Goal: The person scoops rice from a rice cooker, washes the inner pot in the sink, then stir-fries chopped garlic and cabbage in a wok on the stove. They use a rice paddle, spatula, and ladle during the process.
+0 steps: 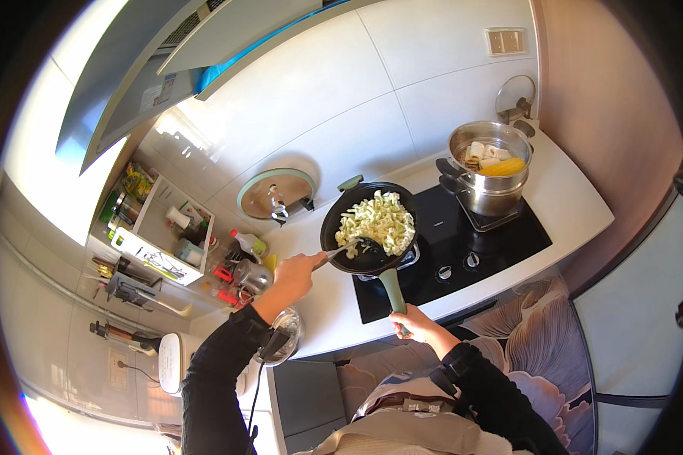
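A black frying pan (341, 211) with a green handle sits over the left burner of the black gas hob (432, 244). Chopped pale cauliflower (378, 219) is heaped in it. My left hand (293, 277) is closed around the handle of a spatula (366, 244), whose dark head rests in the pan at the near edge of the cauliflower. With my right hand (412, 323) I grip the pan's green handle (394, 291). On the right burner stands a stainless steel steamer pot (485, 196), uncovered, holding yellow corn (503, 167) and pale pieces.
A green-rimmed glass lid (276, 193) leans at the wall, left of the pan. Behind the steamer is another glass lid (515, 94). A metal bowl (287, 335) sits near my left forearm. Bottles and a wall shelf (173, 227) are at the left; an upper cabinet door (233, 37) hangs overhead.
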The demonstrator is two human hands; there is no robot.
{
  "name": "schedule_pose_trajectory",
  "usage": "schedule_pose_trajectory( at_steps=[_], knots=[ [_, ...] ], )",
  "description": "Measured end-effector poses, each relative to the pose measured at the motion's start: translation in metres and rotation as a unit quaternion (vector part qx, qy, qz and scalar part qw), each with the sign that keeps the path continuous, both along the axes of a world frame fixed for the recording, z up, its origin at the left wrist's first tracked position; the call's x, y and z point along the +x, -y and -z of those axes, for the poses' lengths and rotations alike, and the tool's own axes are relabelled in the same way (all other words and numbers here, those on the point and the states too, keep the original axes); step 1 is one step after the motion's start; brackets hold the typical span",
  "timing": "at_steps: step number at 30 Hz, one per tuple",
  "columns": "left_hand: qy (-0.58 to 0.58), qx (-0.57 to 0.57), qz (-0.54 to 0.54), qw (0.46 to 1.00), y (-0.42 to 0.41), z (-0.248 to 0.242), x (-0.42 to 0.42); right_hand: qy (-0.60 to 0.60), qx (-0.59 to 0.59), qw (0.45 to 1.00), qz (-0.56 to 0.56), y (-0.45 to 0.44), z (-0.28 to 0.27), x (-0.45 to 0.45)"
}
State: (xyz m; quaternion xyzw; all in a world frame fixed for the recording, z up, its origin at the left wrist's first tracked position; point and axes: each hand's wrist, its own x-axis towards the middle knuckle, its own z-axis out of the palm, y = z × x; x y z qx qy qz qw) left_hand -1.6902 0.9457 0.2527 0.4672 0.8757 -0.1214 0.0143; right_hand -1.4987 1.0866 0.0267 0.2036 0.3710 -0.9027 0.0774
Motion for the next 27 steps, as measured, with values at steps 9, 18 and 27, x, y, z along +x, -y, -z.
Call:
schedule_pose_trajectory(
  at_steps=[9,18,27],
  knots=[
    [-0.041,0.031,0.045,0.998,-0.029,-0.02,0.022,-0.007,0.001,1.0,-0.005,0.0,0.0,0.001],
    [-0.127,-0.023,0.223,0.966,-0.044,0.032,0.01,0.002,-0.006,1.0,-0.001,0.0,0.0,0.002],
    [-0.114,-0.027,0.036,0.992,0.057,-0.03,0.021,0.008,-0.015,1.0,-0.005,-0.001,-0.005,0.002]
  ],
)
